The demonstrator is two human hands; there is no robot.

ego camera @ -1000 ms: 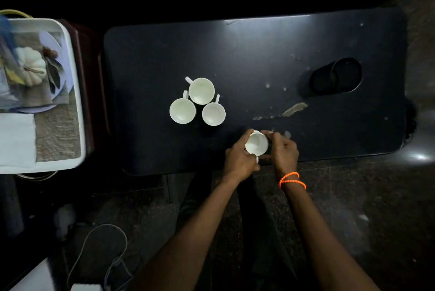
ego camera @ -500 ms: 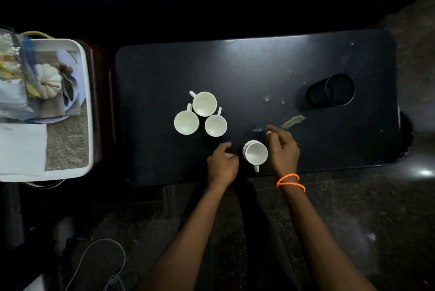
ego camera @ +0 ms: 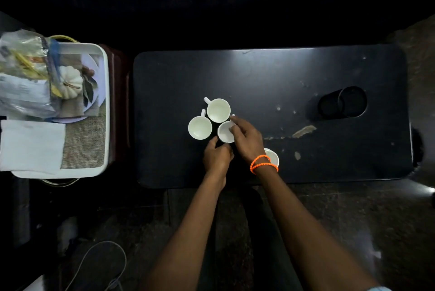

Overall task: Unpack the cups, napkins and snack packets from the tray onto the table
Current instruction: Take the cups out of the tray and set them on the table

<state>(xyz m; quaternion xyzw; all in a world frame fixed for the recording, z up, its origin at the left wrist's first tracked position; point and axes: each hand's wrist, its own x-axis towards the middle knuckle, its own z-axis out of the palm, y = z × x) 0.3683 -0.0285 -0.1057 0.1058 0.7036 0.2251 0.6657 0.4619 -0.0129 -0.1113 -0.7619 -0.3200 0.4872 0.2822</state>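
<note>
Since a moment ago both hands have left the fourth cup [ego camera: 273,156] by the table's [ego camera: 306,69] near edge and reached the cluster of three near its middle. The right hand [ego camera: 247,140] pinches the nearest cup [ego camera: 224,131] by its rim; the left hand [ego camera: 216,156], loosely curled and empty, touches its base. It looks light, rigid, glossy, chippable; rim or handle suit. The tray [ego camera: 103,102], past the left edge, holds napkins [ego camera: 30,144] and snack packets [ego camera: 23,78].
</note>
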